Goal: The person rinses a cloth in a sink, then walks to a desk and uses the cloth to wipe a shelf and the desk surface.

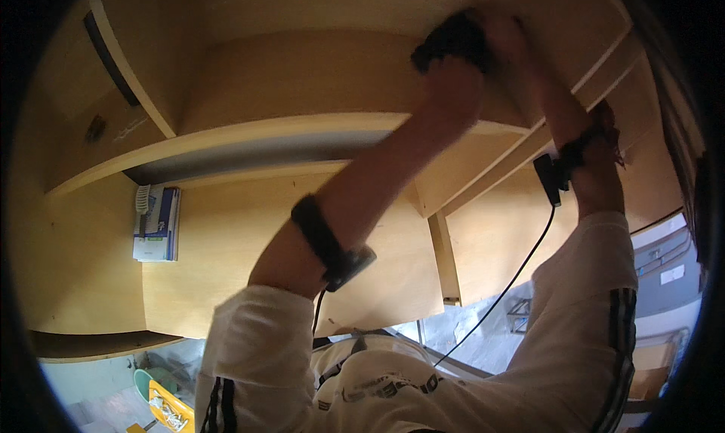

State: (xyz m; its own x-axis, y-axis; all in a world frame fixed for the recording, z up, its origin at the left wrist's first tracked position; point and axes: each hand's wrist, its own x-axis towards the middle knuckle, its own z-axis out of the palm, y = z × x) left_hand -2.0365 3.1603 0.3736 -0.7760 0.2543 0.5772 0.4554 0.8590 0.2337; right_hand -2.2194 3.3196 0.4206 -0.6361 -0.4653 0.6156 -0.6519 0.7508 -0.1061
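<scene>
Both my arms reach up into a wooden shelf compartment [317, 73]. My left hand [456, 81] grips the lower side of a dark, bunched item [456, 39], which looks like a cloth. It is held close to the compartment's back and right side, where the light is dim. Just right of it, my right hand [506, 39] is at the item's edge. Blur and shadow hide its fingers, so whether it grips the item is unclear.
A white brush [142, 199] and several books [164, 223] stand in the lower left compartment. Black cables run down from the devices strapped to my left arm [340, 263] and right arm [549, 178]. A yellow dustpan [170, 404] with litter lies below left, beside a green bucket [161, 379].
</scene>
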